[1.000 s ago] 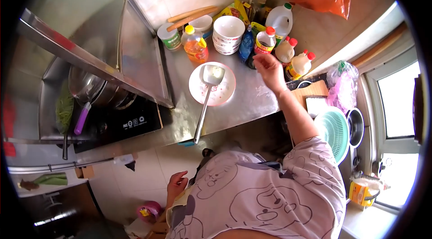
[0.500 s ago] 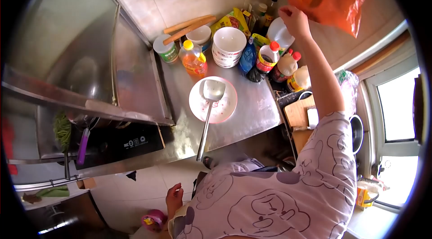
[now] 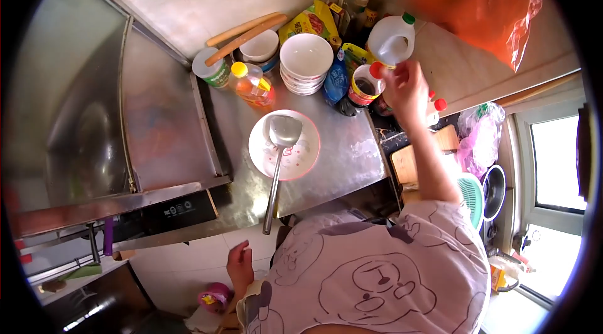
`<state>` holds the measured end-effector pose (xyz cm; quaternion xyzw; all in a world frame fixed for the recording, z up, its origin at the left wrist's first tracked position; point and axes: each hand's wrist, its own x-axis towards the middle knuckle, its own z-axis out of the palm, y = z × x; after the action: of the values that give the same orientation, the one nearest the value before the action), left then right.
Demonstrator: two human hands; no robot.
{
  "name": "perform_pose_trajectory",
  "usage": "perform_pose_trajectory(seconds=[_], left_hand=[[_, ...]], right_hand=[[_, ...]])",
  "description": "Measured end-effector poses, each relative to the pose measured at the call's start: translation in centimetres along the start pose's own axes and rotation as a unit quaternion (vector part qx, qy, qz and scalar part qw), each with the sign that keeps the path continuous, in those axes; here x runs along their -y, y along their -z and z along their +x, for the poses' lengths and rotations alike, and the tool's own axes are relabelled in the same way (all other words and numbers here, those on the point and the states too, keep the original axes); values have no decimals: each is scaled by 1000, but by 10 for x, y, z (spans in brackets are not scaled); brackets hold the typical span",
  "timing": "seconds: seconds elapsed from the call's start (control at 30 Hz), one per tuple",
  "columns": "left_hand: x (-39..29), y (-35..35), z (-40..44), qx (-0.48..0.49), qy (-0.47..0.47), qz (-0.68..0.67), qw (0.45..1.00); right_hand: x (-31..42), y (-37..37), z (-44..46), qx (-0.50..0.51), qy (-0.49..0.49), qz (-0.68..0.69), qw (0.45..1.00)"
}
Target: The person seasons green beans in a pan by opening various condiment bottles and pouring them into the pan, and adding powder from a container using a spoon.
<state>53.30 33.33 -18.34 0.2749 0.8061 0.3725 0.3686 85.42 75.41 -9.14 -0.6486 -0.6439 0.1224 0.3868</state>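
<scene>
My right hand reaches over the sauces at the back of the counter. Its curled fingertips meet the red cap of a dark sauce bottle. A clear jug with a green cap stands just behind the hand. Partly hidden under the hand are other red-capped bottles. My left hand hangs low by my side, fingers loosely bent and apart, holding nothing. In front of me a white bowl with a pink rim holds a metal spatula, its handle sticking out over the counter edge.
Stacked white bowls, a yellow-capped oil bottle, a tub and wooden rolling pins line the back. An orange bag hangs at upper right. A hob lies left; a green basket stands right.
My right hand has come down from beside the orange bag to the red-capped bottle, uncovering the jug's green cap. My left hand still hangs low. The view has shifted somewhat.
</scene>
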Motion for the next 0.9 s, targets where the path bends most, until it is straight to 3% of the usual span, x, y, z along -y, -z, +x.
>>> perform_pose_trajectory(seconds=[0.07, 0.13, 0.17, 0.2, 0.33, 0.4, 0.47, 0.63, 0.87, 0.9], left_hand=[[-47, -11, 23, 24, -100, 82, 991], [-70, -30, 49, 55, -154, 86, 983], [-81, -39, 62, 85, -208, 90, 970], [-101, -50, 73, 104, -235, 105, 961], [-170, -105, 98, 166, -289, 116, 936], [-188, -127, 105, 185, -356, 102, 911], [-195, -145, 111, 200, -363, 95, 905], [-189, -179, 127, 236, -348, 123, 899], [-193, -231, 150, 197, -291, 122, 928], [-191, -239, 156, 145, -360, 126, 913]], right_hand=[[-27, -17, -43, -27, 40, -4, 999], [-40, -38, -58, 1, -21, 68, 997], [-43, -48, -57, -25, 11, 71, 997], [-44, -56, -53, -52, 41, 72, 995], [-30, -77, -41, -55, -48, 115, 991], [-27, -79, -44, -55, -36, 77, 995], [-23, -74, -56, -66, 9, 41, 997], [-17, -62, -79, -43, 0, 56, 997], [-7, -72, -107, 9, 37, 112, 993], [-8, -72, -107, 10, 38, 113, 993]])
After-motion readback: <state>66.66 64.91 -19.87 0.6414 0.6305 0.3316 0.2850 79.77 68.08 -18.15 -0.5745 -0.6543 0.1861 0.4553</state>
